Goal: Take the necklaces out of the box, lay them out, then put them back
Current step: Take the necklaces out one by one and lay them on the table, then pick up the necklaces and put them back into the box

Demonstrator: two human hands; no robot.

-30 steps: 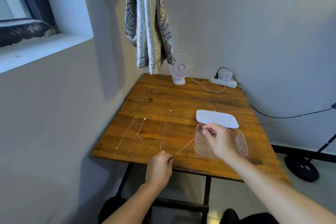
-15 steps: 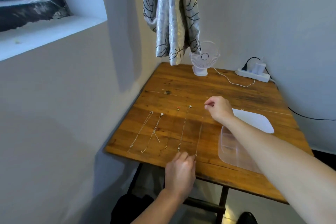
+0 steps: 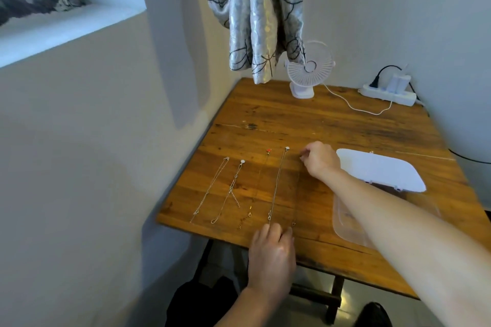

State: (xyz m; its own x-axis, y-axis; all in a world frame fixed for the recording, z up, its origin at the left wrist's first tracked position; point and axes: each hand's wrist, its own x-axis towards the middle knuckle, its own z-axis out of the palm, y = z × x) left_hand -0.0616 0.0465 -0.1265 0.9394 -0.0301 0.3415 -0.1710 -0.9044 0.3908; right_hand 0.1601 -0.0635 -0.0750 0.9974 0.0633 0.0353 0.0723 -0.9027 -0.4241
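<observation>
My right hand (image 3: pixel 320 160) is curled at the far end of a fifth necklace (image 3: pixel 297 194), thumb and fingertips pinching its thin chain over the wooden table (image 3: pixel 345 127). My left hand (image 3: pixel 273 249) sits at the near edge with its fingers bent and their tips by the chain's near clasp; I cannot tell whether they grip it. Four necklaces (image 3: pixel 276 183) lie in straight lines to the left. The clear box (image 3: pixel 345 231) is on the right, partly under my forearm, with its white lid (image 3: pixel 380 170) just beyond
</observation>
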